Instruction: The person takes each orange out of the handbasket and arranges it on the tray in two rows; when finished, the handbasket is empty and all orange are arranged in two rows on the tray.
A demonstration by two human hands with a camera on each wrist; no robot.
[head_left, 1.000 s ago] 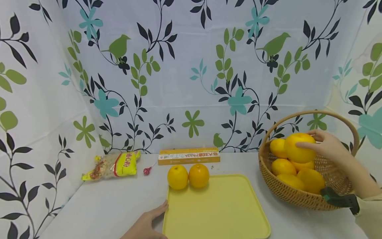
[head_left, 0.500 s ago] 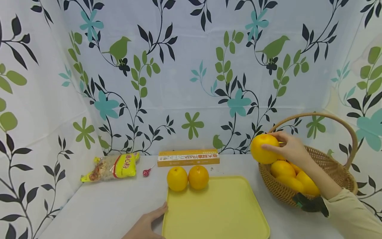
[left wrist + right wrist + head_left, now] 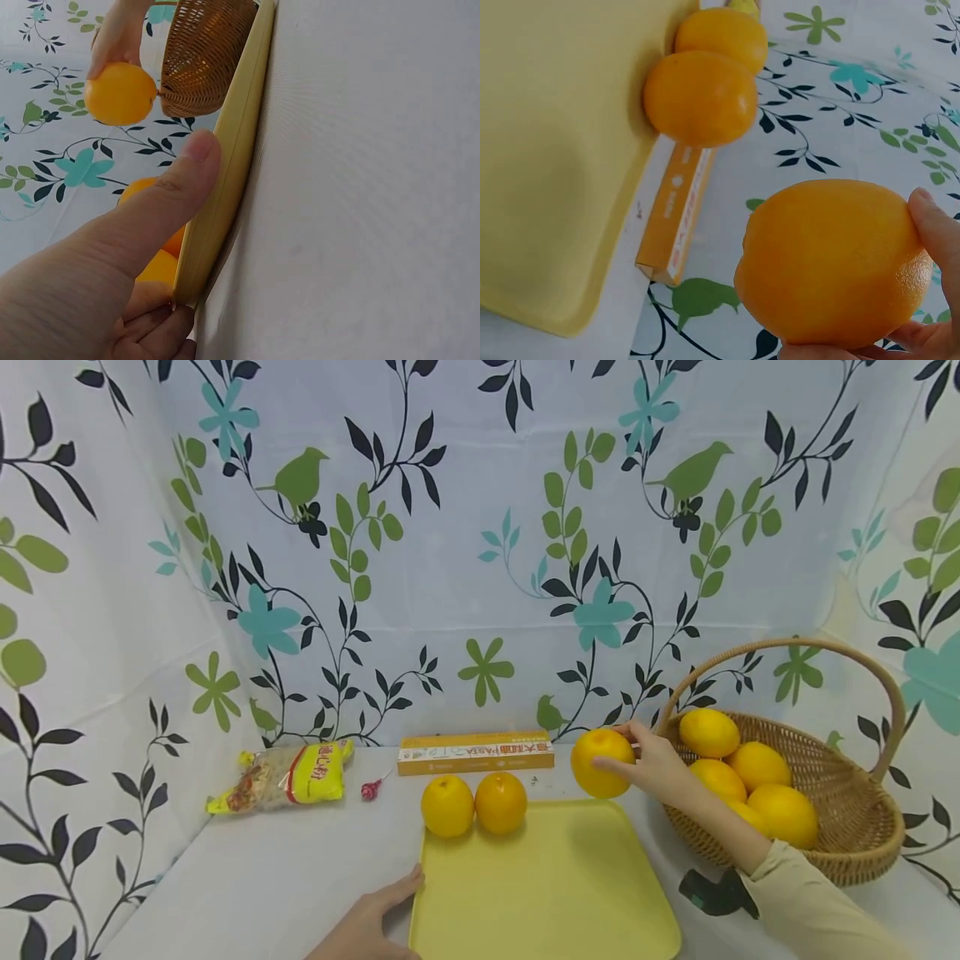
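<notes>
My right hand point(image 3: 654, 762) holds an orange point(image 3: 602, 763) between thumb and fingers, in the air above the far right corner of the yellow tray point(image 3: 547, 885). The right wrist view shows this orange point(image 3: 832, 262) up close. Two more oranges, a left one point(image 3: 447, 807) and a right one point(image 3: 501, 802), sit side by side at the tray's far left corner. My left hand point(image 3: 367, 920) rests at the tray's left edge; its thumb point(image 3: 172, 180) and fingertips touch the rim, apart from each other.
To the right stands a wicker basket point(image 3: 847, 810) with a tall handle, holding several oranges point(image 3: 783, 814). Behind the tray lies a pasta box point(image 3: 476, 753). A lollipop point(image 3: 371, 790) and a yellow-labelled food bag point(image 3: 283, 775) lie at the far left. A patterned curtain point(image 3: 480, 568) hangs behind.
My right hand has lifted an orange out of the basket and carried it left to the tray's far right corner. The left hand has stayed at the tray's edge.
</notes>
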